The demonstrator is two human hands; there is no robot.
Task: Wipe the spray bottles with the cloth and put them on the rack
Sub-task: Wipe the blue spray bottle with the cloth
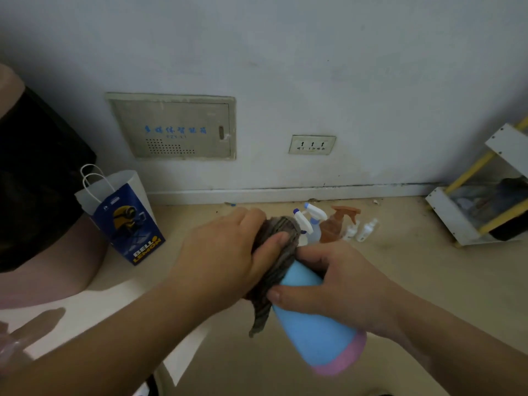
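Observation:
My right hand (331,284) grips a light blue spray bottle (317,330) with a pink base, held tilted with its top toward the wall. My left hand (228,252) holds a grey-brown cloth (274,270) wrapped over the bottle's upper end, which hides its head. On the floor by the wall stand a clear spray bottle with a white trigger (313,224), an amber spray bottle (337,224) and two small white bottles (360,231). A white and yellow rack (485,195) stands at the right.
A blue and white paper bag (123,215) stands on the floor at the left. A dark cloth-covered shape (34,181) fills the far left. On the wall are a metal panel (174,127) and a socket (311,144).

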